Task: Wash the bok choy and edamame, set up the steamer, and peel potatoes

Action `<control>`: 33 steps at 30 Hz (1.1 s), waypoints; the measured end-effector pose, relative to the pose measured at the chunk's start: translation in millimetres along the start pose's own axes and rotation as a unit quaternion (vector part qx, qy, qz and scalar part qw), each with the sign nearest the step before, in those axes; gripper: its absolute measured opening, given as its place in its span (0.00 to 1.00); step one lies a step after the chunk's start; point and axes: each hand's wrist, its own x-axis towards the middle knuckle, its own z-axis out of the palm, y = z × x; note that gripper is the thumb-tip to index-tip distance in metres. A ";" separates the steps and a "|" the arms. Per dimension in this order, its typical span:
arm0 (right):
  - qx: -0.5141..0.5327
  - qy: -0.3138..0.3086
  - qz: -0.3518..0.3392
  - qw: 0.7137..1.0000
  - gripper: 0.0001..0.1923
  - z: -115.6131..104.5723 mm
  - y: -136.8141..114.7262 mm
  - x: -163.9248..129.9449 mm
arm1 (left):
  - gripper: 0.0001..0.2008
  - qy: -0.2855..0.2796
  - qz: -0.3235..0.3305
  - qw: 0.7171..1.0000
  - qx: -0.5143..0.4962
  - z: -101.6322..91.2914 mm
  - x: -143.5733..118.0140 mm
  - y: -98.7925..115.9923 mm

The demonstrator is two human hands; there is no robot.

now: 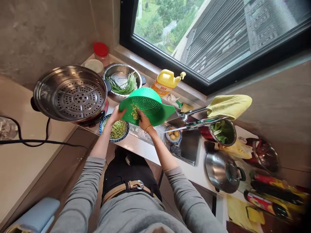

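Observation:
My left hand (118,115) is closed on the left rim of a green colander (152,103), which is tilted over the counter and sink edge. Shelled green beans (134,111) lie together in the colander's lower left part. Reaching over the near rim, my right hand (144,122) has its fingers against these beans; at least one finger is stretched out and the others are partly hidden. Below my left hand stands a blue-and-white bowl (100,128) filled with more green beans.
Water runs from the faucet (199,123) into the sink (191,149), where a bowl of potatoes (173,135) and a dark scrubber (175,150) sit. Left are a large steamer pot (70,72) and a basin of green stalks (122,83). A yellow detergent jug (165,81) stands behind.

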 end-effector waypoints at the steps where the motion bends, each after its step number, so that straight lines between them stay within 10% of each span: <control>1: 0.015 -0.002 -0.003 1.000 0.39 5.8 -1.3 2.2 | 0.13 0.003 -0.014 1.000 -0.007 -7.8 0.2 -1.1; 19: 0.060 -0.120 0.004 0.991 0.33 63.1 -59.4 -11.3 | 0.07 0.010 -0.059 0.998 -0.027 -62.6 -12.2 0.3; 33: 0.010 0.000 -0.004 1.000 0.43 51.4 -31.0 31.5 | 0.09 -0.010 -0.048 0.999 -0.003 -58.2 -12.9 -1.1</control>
